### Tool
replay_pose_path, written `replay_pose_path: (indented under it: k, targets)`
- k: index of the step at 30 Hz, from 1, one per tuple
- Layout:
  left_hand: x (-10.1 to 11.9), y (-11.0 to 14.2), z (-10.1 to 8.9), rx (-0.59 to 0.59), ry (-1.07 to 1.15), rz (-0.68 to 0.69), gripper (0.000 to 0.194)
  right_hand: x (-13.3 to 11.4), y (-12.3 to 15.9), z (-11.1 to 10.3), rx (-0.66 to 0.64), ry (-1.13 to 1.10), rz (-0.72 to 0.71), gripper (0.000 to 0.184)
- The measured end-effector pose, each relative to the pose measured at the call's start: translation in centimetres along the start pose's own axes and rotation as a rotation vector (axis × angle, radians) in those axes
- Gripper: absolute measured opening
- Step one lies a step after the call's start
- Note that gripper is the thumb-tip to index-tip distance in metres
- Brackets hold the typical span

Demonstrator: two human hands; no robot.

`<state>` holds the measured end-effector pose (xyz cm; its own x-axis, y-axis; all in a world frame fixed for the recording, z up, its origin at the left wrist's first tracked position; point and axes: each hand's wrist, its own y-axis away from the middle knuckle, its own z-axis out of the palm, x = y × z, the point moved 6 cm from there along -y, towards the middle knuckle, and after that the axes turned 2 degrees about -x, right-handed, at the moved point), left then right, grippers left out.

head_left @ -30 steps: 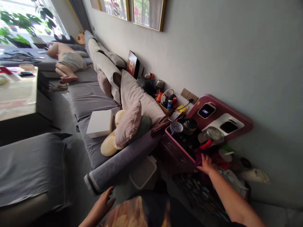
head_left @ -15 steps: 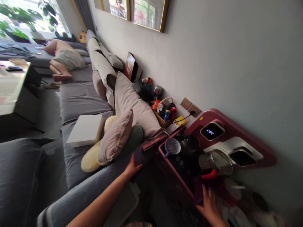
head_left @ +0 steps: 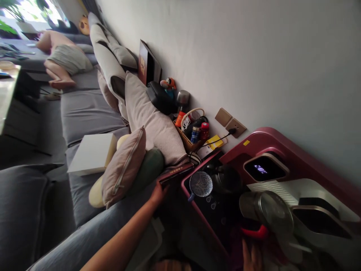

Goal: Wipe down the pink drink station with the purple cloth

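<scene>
My left hand (head_left: 158, 194) is closed on the near end of a long, flat dark red box (head_left: 180, 171); its fingers are partly hidden in shadow. The box lies on the sofa's arm side, beside the dark red tea machine (head_left: 304, 156). At the lower right, my right hand (head_left: 252, 258) shows only stretched fingers, beside a dark purple cloth (head_left: 236, 250). Just above those fingers is the red handle (head_left: 255, 232) of a clear glass pot (head_left: 275, 212). A blue patterned cup (head_left: 200, 183) and a dark kettle (head_left: 227, 178) stand on the machine's black top.
Pillows (head_left: 124, 165) and a white box (head_left: 91, 154) lie on the grey sofa (head_left: 87, 113). A basket (head_left: 187, 141) of small items stands by the wall, near a socket (head_left: 235, 128) with a plugged-in cord. A person (head_left: 63, 56) lies at the sofa's far end.
My left hand has reached forward from the sofa arm and taken hold of the dark red box's end. The view has shifted, and my right hand now sits lower in it.
</scene>
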<state>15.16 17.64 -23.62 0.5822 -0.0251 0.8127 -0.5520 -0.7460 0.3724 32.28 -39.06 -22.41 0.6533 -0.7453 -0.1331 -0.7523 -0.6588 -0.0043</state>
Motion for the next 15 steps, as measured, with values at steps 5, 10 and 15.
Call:
replay_pose_path:
  k: [5, 10, 15]
  targets:
    - [-0.7, 0.2, -0.9, 0.029, -0.032, 0.028, 0.051, -2.2, 0.8, -1.6, 0.076, 0.072, -0.103, 0.144]
    - [-2.4, 1.1, -3.5, 0.053, -0.103, 0.029, 0.052, -5.9, 1.2, -3.1, 0.046, 0.171, -0.236, 0.146]
    - [-3.3, 0.9, -4.1, 0.052, -0.144, 0.053, 0.059, -8.4, 0.4, -4.4, 0.021, 0.197, -0.333, 0.145]
